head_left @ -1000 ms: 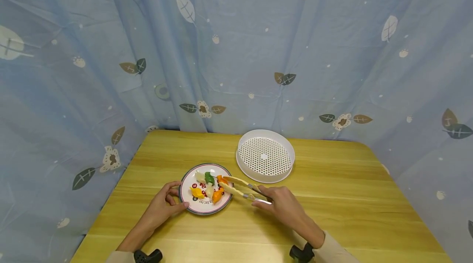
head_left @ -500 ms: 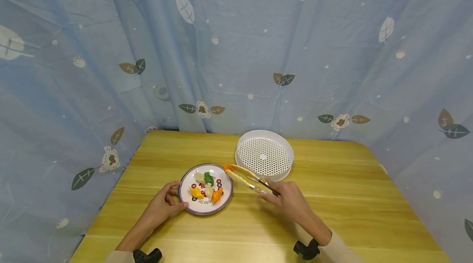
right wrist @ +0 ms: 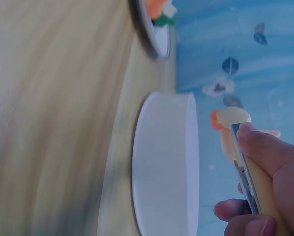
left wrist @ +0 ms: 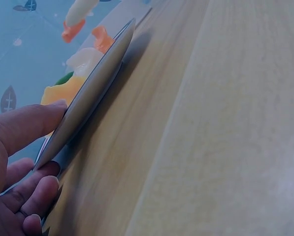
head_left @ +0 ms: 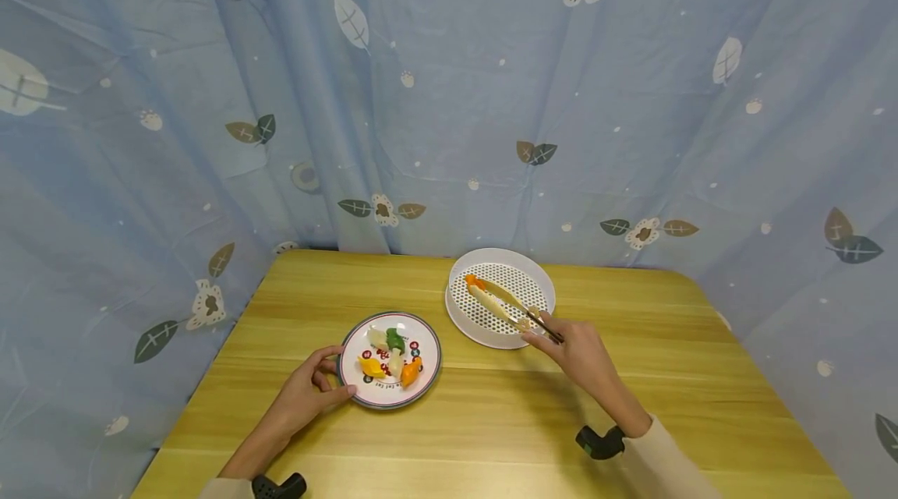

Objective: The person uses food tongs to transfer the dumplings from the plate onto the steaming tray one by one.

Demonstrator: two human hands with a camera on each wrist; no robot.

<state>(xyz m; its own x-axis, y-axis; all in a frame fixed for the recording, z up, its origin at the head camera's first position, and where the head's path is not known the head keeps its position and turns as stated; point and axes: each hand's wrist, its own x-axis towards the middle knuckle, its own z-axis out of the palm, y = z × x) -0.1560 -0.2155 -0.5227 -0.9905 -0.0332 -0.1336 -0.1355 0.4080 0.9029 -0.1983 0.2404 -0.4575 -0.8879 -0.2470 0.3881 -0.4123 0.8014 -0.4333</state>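
My left hand [head_left: 309, 386] holds the near-left rim of a round white plate [head_left: 423, 335], thumb on top and fingers at its side. Dumpling-shaped pieces lie on the plate: one green [head_left: 395, 339], one yellow [head_left: 372, 367], one orange [head_left: 411, 372] and two whitish. My right hand [head_left: 578, 351] grips cream-tipped tongs [head_left: 493, 306], thumb along one arm in the right wrist view. Between the tong tips is an orange piece [head_left: 475, 281], held above the white perforated round tray [head_left: 484, 337]. The tray's side wall [right wrist: 161, 162] appears below the tongs.
The tray stands behind and to the right of the plate on a wooden table [head_left: 666, 374]. A blue patterned curtain [head_left: 449, 93] hangs along the back and sides. Each wrist wears a black device [head_left: 599, 443].
The right hand has lifted an orange piece off the plate with the tongs and carried it right and back, over the tray. The left hand stays at the plate's rim.
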